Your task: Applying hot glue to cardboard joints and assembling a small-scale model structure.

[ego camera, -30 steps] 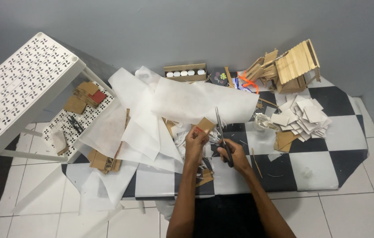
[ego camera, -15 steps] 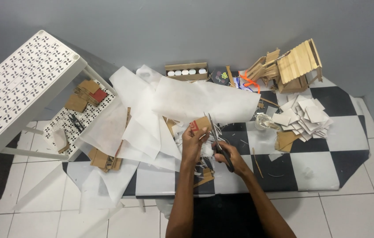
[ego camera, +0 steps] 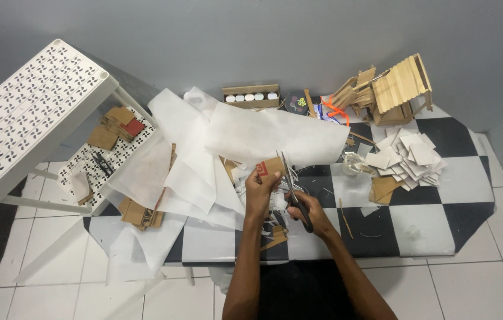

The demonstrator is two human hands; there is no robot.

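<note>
The person's left hand [ego camera: 260, 191] held a small brown cardboard piece [ego camera: 270, 167] just above the middle of the checkered bench [ego camera: 441, 225], its fingers pinched shut on the lower edge. The right hand [ego camera: 314, 214] was closed through the black handles of the scissors [ego camera: 292, 191], whose blades pointed toward twelve o'clock and lay against the card's right edge; how far the blades stood apart could not be told.

Judging by what lay about, the cutting looked well under way: a heap of pale cut squares [ego camera: 408, 157] sat at two o'clock from the hands, and scraps lay beneath them. Much stock seemed left, with large white paper sheets [ego camera: 204, 160] spread at ten o'clock and brown card offcuts [ego camera: 139, 213] at nine. A stick-built model house [ego camera: 396, 89] stood at one o'clock by the wall.
</note>
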